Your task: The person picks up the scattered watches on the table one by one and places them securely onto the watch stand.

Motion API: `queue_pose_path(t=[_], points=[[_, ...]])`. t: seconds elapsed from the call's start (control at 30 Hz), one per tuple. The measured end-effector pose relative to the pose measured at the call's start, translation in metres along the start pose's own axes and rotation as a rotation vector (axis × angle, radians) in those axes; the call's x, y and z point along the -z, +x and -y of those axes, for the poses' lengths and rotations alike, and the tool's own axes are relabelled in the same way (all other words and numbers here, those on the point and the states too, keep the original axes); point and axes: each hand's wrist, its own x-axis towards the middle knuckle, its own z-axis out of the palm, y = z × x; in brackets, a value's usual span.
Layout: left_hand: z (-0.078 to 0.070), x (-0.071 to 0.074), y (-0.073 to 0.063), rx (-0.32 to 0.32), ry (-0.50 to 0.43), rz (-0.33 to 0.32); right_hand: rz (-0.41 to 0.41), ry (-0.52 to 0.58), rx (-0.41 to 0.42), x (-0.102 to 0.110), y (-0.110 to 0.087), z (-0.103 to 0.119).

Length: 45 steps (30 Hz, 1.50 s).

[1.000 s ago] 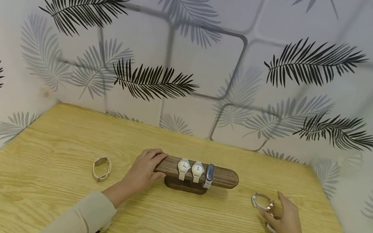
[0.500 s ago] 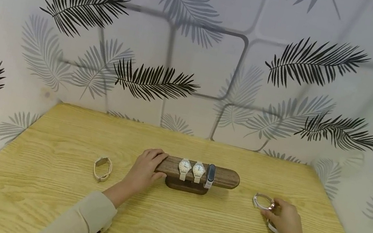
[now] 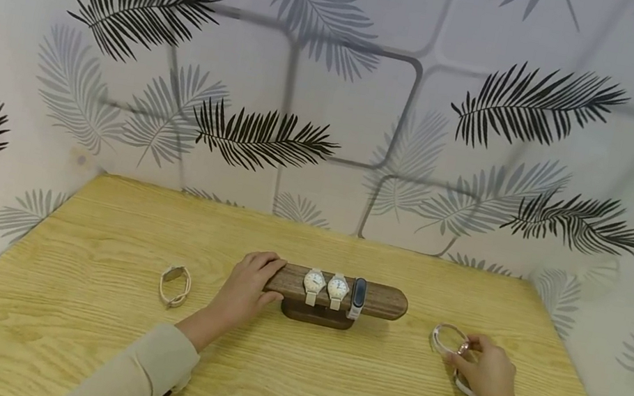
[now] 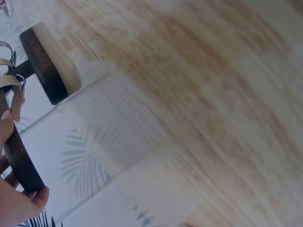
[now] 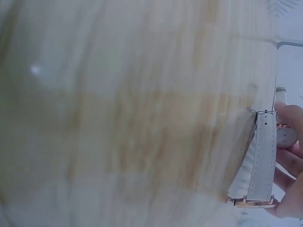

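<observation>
My left hand (image 3: 242,287) grips the left end of a dark wooden watch stand (image 3: 385,302), thumb in front and fingers over the top. On its bar sit two round-faced watches (image 3: 313,283) with pale straps and a fitness band (image 3: 358,294) with a dark screen. Off to the right, my right hand (image 3: 490,377) pinches the case of a watch (image 3: 447,336) with a looped white strap. A second white-strapped watch (image 5: 263,158) with a rose-gold case stands right beside that hand, partly hidden by it in the head view.
Another pale-strapped watch (image 3: 174,287) stands on its side on the wooden table (image 3: 321,390), left of the left hand. A wall covering (image 3: 333,109) with leaf patterns rises behind the table's back edge.
My right hand's fingers have come together on the watch case, and the watch has tipped up slightly. My left hand stays on the stand's end.
</observation>
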Motion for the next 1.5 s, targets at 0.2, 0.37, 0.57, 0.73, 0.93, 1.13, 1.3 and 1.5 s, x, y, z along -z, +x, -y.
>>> queue_pose_path(t=[0.2,0.37,0.57,0.73,0.93,1.13,1.3,1.5], points=[[0.001,0.000,0.000,-0.007,0.002,-0.007,-0.040,0.110,0.016,0.000,0.000,0.007],[0.000,0.000,0.000,-0.007,0.001,-0.004,-0.108,0.132,0.074,-0.001,0.001,0.016],[0.000,0.001,0.000,-0.006,-0.008,-0.002,-0.112,0.180,0.113,-0.004,0.002,0.028],[0.000,0.002,0.000,-0.014,-0.010,-0.005,-0.092,0.203,0.098,-0.007,0.003,0.037],[0.000,0.001,0.000,-0.018,0.003,-0.005,-0.097,0.190,0.100,-0.010,0.002,0.044],[0.000,0.002,0.000,-0.023,0.011,0.000,-0.096,0.178,0.117,-0.013,-0.001,0.051],[-0.001,0.000,-0.003,-0.071,0.087,-0.034,-0.039,0.188,0.105,-0.010,-0.007,0.069],[-0.005,-0.004,-0.007,-0.194,0.199,-0.160,0.020,0.240,0.094,-0.010,-0.015,0.094]])
